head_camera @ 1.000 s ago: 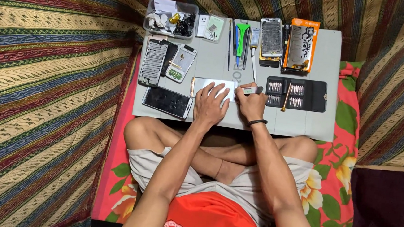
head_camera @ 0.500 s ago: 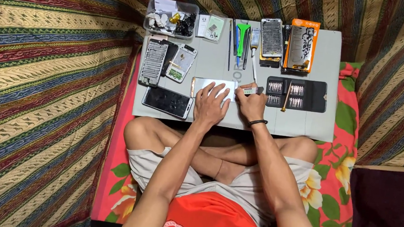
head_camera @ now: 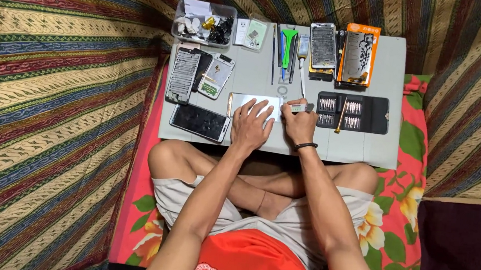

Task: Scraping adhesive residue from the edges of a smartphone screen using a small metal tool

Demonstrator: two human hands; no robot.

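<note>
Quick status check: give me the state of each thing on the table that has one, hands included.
Left hand: flat on the silver phone, pressing it down.
Right hand: gripping a small tool at the phone's right edge.
Silver phone: lying flat, partly covered.
Tool: held, lying level.
Black phone: lying flat, screen dark.
Bit case: folded open, bits showing.
Clear box: lid off, full of parts.
Orange package: lying flat, unopened as far as visible.

Glossy glass phone (head_camera: pixel 199 122) on a smooth matt grey board (head_camera: pixel 363 149), patterned woven cloth (head_camera: pixel 56 111) around.
</note>
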